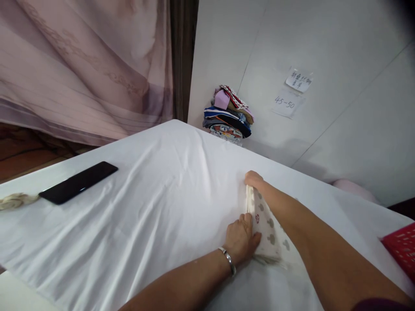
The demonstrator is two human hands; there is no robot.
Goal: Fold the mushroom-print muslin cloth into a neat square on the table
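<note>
A folded cream cloth (pixel 265 229) with grey printed shapes and a small red mark lies right of centre on the white-covered table. Its layered edge faces left. My left hand (pixel 241 237), with a silver bracelet at the wrist, grips that edge near the lower end, the thumb over the printed face and the fingers along the layers. At the far corner, my right hand (pixel 254 178) is closed around the top of the same cloth. My right forearm hides part of the cloth's right side.
The white sheet (pixel 155 203) has wrinkles. A black phone (pixel 79 182) lies at left beside a pale tassel-like bundle (pixel 17 200). Folded clothes (pixel 228 114) are stacked by the wall beyond the far edge. A red perforated basket (pixel 402 248) stands at right; a pink curtain (pixel 87 65) hangs at left.
</note>
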